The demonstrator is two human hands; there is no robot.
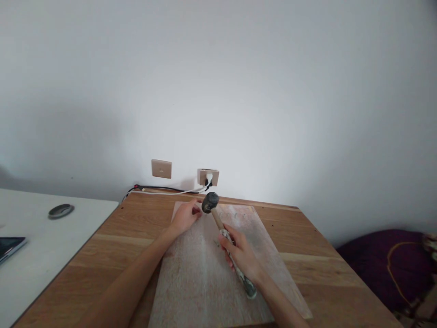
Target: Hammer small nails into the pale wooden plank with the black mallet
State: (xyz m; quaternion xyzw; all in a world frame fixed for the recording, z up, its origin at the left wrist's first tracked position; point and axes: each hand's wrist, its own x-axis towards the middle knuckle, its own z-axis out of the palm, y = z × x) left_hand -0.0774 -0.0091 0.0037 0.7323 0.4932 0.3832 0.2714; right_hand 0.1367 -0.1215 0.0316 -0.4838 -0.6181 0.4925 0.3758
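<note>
My right hand [239,250] is wrapped round the handle of a rubber mallet [210,202] with a dark head, a pale wooden neck and a paint-worn grip. The mallet slants over a worn, whitish wooden board [191,273], its head up and to the left. Just left of that head, near the board's far edge, my left hand [185,217] has its fingers curled together. Whatever they pinch, if anything, is too small or hidden to make out. Tiny nail-like bits show on the board, one near the far edge [235,215] and another left of my right hand.
The board lies on a brown wooden table [112,255] against a white wall. Cables [164,191] run along its back edge to a wall socket [209,177]. On the left, a white table [37,255] holds a grey oval dish [60,211] and a dark-screened device [10,246]. Purple fabric [385,264] bulges at right.
</note>
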